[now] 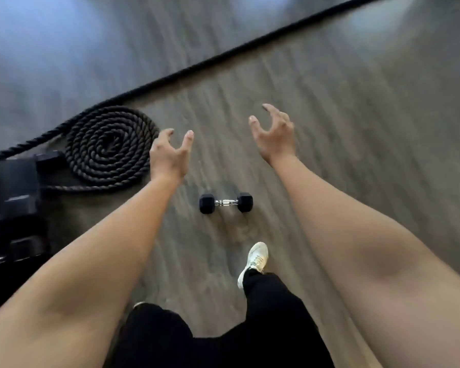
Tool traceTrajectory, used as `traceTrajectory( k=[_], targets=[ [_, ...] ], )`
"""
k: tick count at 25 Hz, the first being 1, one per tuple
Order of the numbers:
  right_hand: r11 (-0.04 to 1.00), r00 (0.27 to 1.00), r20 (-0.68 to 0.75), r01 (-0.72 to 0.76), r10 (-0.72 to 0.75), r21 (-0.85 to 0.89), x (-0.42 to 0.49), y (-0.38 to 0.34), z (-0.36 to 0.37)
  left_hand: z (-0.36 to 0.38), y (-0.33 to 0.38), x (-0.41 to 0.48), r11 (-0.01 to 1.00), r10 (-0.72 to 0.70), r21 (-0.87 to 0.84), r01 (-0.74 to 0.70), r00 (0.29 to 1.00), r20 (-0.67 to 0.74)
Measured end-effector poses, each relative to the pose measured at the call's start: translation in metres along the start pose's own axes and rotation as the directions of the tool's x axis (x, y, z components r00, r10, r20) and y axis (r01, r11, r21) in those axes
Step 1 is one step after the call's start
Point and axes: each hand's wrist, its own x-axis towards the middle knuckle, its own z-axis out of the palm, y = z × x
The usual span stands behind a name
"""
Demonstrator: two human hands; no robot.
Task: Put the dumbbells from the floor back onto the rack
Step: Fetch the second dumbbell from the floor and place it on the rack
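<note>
At the far left edge, a dark metal rack (10, 197) sits blurred in shadow, with black shapes on it that I cannot make out clearly; no writing or label on it can be read. Just beside it on the grey wood-grain floor (356, 128) lies a thick black braided battle rope (109, 148), wound into a flat coil, its long tail running diagonally up to the top right. The left hand (168, 155) hangs in the air next to the coil, fingers spread and curled, holding nothing. Below and between the two hands, a small black hex-headed dumbbell with a chrome handle (226, 203) rests on the floor, apart from both sets of fingers and touched by neither; any marking on its heads is too small to read. A white sneaker (254, 262) below black trousers (271, 314) is planted near it. The right hand (275, 135) hovers over bare floor, fingers loosely curled and empty.
</note>
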Motion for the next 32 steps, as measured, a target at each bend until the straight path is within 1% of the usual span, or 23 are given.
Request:
traceTrajectory(
  k=[2,4,6,8,11,13,15,17,19,20,21,23,24,26,30,32],
  targets=[
    [0.995,0.993,0.076,-0.094,0.095,-0.014,0.031,0.061,0.033,0.054,-0.029,0.027,0.994,-0.103,0.037,0.103,0.995,0.005],
    [0.981,0.976,0.097,-0.192,0.194,-0.028,0.053,0.131,0.078,0.106,-0.073,0.06,0.983,-0.173,0.061,0.172,0.985,0.009],
    [0.96,0.954,0.105,-0.275,0.279,-0.052,0.065,0.203,0.126,0.159,-0.125,0.087,0.974,-0.212,0.078,0.21,0.977,0.018],
    [0.932,0.927,0.107,-0.355,0.361,-0.067,0.077,0.289,0.198,0.23,-0.199,0.12,0.965,-0.25,0.096,0.245,0.968,0.036],
    [0.883,0.875,0.126,-0.468,0.467,-0.023,0.088,0.412,0.309,0.338,-0.318,0.158,0.944,-0.319,0.11,0.311,0.945,0.067],
    [0.84,0.832,0.138,-0.543,0.537,0.01,0.093,0.476,0.367,0.395,-0.382,0.174,0.921,-0.379,0.113,0.373,0.925,0.032],
    [0.819,0.814,0.153,-0.572,0.561,0.04,0.1,0.515,0.408,0.425,-0.424,0.188,0.897,-0.43,0.104,0.429,0.903,-0.018],
    [0.806,0.802,0.153,-0.59,0.578,0.045,0.106,0.539,0.439,0.445,-0.455,0.202,0.869,-0.484,0.09,0.487,0.874,-0.056],
    [0.791,0.786,0.142,-0.611,0.601,0.032,0.111,0.55,0.455,0.452,-0.469,0.214,0.829,-0.545,0.097,0.551,0.835,-0.077],
    [0.779,0.772,0.142,-0.627,0.619,0.014,0.111,0.551,0.458,0.453,-0.471,0.217,0.796,-0.592,0.097,0.597,0.802,-0.082],
    [0.761,0.753,0.15,-0.648,0.641,0.003,0.111,0.55,0.458,0.451,-0.469,0.219,0.749,-0.654,0.074,0.658,0.753,-0.077],
    [0.694,0.691,0.172,-0.718,0.702,0.053,0.11,0.55,0.46,0.445,-0.466,0.221,0.658,-0.753,0.01,0.753,0.658,0.012],
    [0.655,0.659,0.18,-0.75,0.73,0.091,0.109,0.551,0.46,0.444,-0.465,0.221,0.633,-0.772,-0.014,0.774,0.632,0.066],
    [0.601,0.615,0.189,-0.789,0.766,0.128,0.11,0.551,0.463,0.443,-0.468,0.224,0.62,-0.776,-0.044,0.783,0.62,0.114],
    [0.492,0.539,0.189,-0.835,0.821,0.248,0.104,0.523,0.446,0.426,-0.458,0.209,0.633,-0.76,-0.105,0.767,0.641,0.101],
    [0.506,0.557,0.179,-0.821,0.811,0.266,0.102,0.484,0.417,0.395,-0.428,0.194,0.604,-0.776,-0.147,0.784,0.62,0.118]
  ],
)
